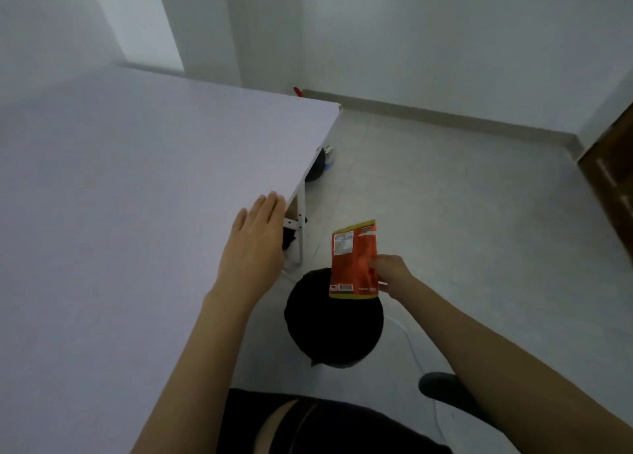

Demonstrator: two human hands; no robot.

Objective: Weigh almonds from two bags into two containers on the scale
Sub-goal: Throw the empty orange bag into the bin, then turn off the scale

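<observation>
Black bin [335,330] on the floor at 6 o'clock, inside too dark to tell contents. Right hand [390,275] pinches the orange almond bag [354,258] by its side edge. The bag is upright, over the bin's 12 o'clock rim. It looks flat, likely emptied, so the step reads as binning it. Best to centre it over the opening before release, since a light bag may drift. Left hand [255,244], at the bin's 10 o'clock, lies flat with straight fingers on the bench [137,179] edge, holding nothing. Scale and containers not in view.
</observation>
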